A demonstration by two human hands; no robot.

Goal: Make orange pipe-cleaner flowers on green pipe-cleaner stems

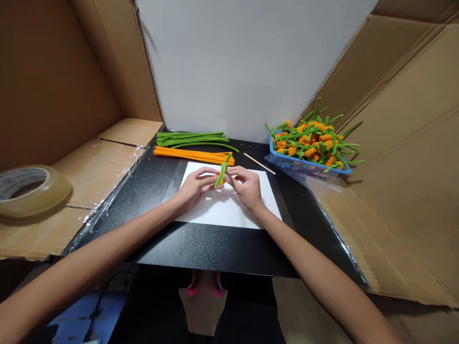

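Note:
Above a white sheet (229,210), a small green and orange pipe-cleaner piece (222,174) is held between both hands, its green stem pointing up. My left hand (196,188) pinches it from the left with closed fingers. From the right, the fingers of my right hand (247,187) close on the same piece. Its orange part is mostly hidden behind the green strip and the fingertips. Behind the sheet lie a bundle of green pipe cleaners (190,138) and a bundle of orange pipe cleaners (193,155).
A blue basket (308,166) heaped with orange and green pieces (315,138) stands at the back right. A thin wooden stick (259,164) lies left of it. Clear tape (53,191) rests on cardboard at the left. Cardboard walls flank the black table (172,243).

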